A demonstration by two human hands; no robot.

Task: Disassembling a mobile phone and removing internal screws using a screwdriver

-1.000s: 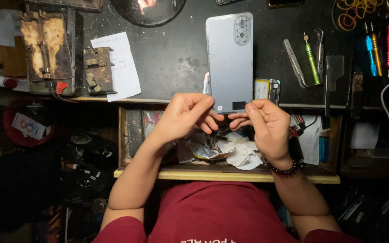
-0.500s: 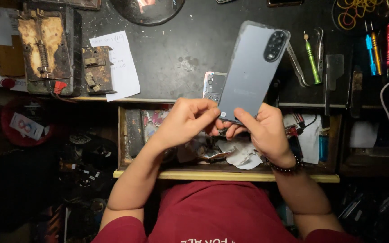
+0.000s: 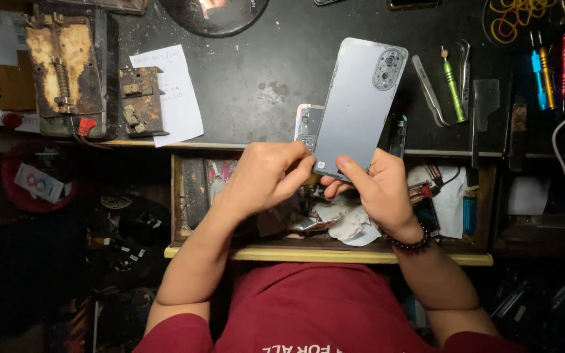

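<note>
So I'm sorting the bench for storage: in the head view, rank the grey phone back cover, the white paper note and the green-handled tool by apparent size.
1. Grey phone back cover, though held nearer the camera, so unsure.
2. White paper note, looking nearly alike.
3. Green-handled tool, clearly smallest.

white paper note (image 3: 168, 95) on bench, red-white label (image 3: 37, 184) lower left
</note>
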